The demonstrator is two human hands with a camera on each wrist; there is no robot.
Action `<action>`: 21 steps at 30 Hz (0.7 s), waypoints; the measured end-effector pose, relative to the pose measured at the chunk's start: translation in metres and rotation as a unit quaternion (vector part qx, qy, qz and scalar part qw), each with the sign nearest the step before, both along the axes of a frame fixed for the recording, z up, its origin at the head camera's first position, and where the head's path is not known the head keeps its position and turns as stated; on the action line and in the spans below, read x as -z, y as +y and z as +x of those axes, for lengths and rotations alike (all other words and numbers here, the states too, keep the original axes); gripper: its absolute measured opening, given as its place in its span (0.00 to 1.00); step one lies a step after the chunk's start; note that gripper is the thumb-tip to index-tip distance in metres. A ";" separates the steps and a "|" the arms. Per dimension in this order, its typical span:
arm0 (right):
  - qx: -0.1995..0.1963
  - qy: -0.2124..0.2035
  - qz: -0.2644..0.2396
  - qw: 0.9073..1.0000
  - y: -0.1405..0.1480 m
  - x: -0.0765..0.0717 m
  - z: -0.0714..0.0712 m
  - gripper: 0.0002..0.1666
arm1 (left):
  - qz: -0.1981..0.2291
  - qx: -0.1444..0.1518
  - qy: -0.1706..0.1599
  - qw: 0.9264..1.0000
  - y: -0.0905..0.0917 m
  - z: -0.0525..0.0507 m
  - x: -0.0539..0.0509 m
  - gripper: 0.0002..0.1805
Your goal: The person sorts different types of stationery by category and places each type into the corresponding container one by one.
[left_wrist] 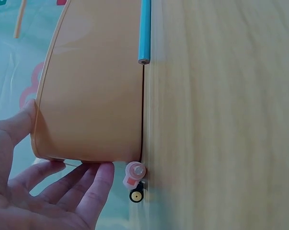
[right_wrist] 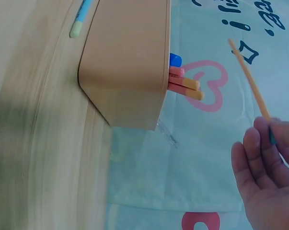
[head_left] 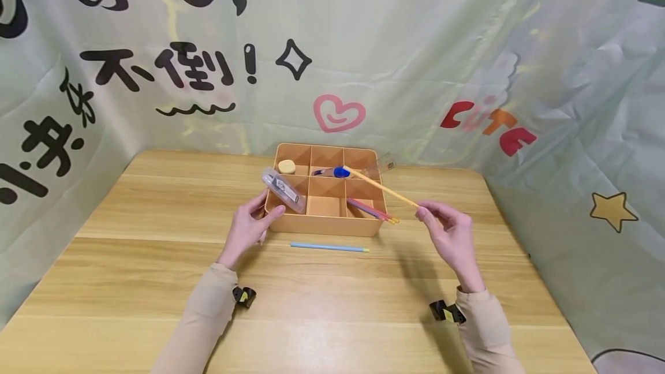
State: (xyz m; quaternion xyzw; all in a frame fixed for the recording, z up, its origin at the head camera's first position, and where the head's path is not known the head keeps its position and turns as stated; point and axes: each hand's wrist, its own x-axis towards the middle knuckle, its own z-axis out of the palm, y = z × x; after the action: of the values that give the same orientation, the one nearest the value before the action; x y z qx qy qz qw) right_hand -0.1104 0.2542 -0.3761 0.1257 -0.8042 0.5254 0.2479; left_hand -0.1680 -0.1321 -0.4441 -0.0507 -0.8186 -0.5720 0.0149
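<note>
A tan compartment box (head_left: 327, 225) stands on the table. At its left front corner my left hand (head_left: 246, 225) holds it, thumb at the rim and fingers against the side, as the left wrist view shows. My right hand (head_left: 448, 234) pinches a yellow-orange pencil (head_left: 381, 186) by one end, its other end over the box's back compartments. Inside the box are a clear case (head_left: 284, 189), tilted against a divider, a round cream item (head_left: 286, 167), a blue-capped item (head_left: 340, 172) and several pencils (head_left: 371, 209) jutting over the front right corner.
A light blue pencil (head_left: 329, 246) lies on the table before the box. Clear plastic (head_left: 385, 163) sticks out at the back right. A small pink and black item (left_wrist: 135, 177) shows beside the box. Printed cloth (head_left: 405, 74) hangs behind the wooden table (head_left: 332, 316).
</note>
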 end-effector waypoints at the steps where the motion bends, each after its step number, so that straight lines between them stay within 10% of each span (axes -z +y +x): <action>1: 0.009 -0.001 -0.002 1.000 0.000 -0.001 -0.001 0.08 | 0.001 -0.001 -0.001 1.000 0.000 0.000 0.000 0.40; 21: 0.093 -0.016 0.013 0.996 0.005 -0.011 -0.017 0.08 | 0.013 -0.002 -0.021 1.000 -0.001 -0.001 0.004 0.42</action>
State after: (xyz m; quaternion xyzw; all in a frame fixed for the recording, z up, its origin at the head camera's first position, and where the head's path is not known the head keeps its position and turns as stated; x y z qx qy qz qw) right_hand -0.1278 0.2596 -0.3647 0.0458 -0.8229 0.4916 0.2812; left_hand -0.1695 -0.1333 -0.4481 -0.0368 -0.8115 -0.5832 -0.0001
